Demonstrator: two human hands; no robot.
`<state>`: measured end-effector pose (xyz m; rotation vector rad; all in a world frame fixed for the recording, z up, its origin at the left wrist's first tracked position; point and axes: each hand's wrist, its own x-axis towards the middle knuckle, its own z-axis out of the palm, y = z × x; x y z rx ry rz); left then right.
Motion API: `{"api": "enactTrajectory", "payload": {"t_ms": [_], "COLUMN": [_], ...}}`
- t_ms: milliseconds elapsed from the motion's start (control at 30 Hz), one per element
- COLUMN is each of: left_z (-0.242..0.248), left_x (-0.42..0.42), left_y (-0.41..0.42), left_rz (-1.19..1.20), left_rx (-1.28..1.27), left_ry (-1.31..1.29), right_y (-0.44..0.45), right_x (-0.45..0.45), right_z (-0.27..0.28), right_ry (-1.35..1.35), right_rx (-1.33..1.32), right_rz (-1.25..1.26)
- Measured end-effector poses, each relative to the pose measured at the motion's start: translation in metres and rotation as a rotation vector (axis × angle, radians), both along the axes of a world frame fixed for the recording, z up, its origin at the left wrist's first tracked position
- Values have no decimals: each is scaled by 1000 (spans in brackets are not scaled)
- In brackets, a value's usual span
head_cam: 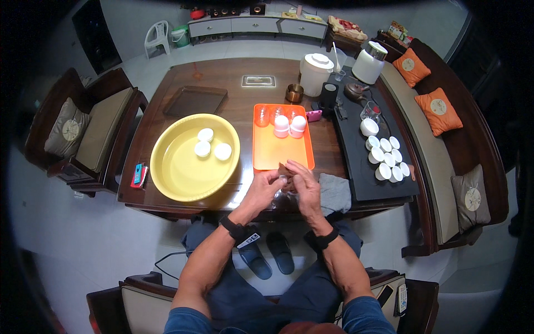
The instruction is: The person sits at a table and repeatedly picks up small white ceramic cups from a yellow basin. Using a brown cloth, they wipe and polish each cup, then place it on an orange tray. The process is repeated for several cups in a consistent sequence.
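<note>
Before me, my left hand (268, 186) and my right hand (306, 183) meet at the near edge of an orange tray (273, 154). Between them they hold a crumpled brown cloth (288, 183); a small clear item beneath it is mostly hidden. On the tray, several clear containers stand at the far side, and two white-topped cups (281, 126) with pinkish bases stand upright. Left of my hands, a yellow basin (175, 183) holds three white round pieces (202, 148). A grey cloth (335, 193) lies just right of my right hand.
Several white teacups (383, 171) stand on a black tea tray (363, 183) at the right, with a dark teapot (354, 92). A white pitcher (316, 75), a copper-coloured bowl (294, 93) and a pink object (314, 115) are beyond the orange tray. A dark tray (196, 100) lies behind the basin.
</note>
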<state>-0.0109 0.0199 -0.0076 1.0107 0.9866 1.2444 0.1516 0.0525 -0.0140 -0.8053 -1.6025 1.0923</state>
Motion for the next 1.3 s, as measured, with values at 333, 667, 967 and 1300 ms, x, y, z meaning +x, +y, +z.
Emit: {"api": "enactTrajectory", "payload": {"t_ms": [333, 667, 967, 1300], "left_z": [0, -4, -1, -4], "left_x": [-1, -5, -3, -4], "left_y": [-17, -9, -7, 1], "left_rz": [-116, -182, -141, -170], "left_rx": [594, 34, -134, -140], "left_ry": [804, 52, -321, -374], "right_y": [9, 14, 13, 10], "right_x": [-6, -1, 13, 11], "right_z": [-5, -5, 15, 15], "right_ry": [512, 356, 2, 490], "right_rx": [-729, -384, -419, -565], "right_rz": [158, 145, 47, 242]}}
